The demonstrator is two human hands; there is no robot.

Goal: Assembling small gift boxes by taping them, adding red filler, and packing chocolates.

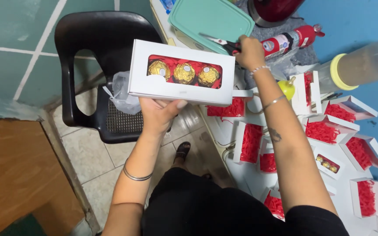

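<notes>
We saw the left hand (159,112) gripping a smooth white cardboard box (181,72) from below, held over the black plastic chair (96,48). Its long axis ran left to right, its window facing us, showing three gold-foil balls on crinkled red paper shred. The right hand (250,51) was closed on red-handled scissors (222,43), blades pointing left across the mint-green lid (206,19). Open shred-filled boxes (329,130) covered the table.
</notes>
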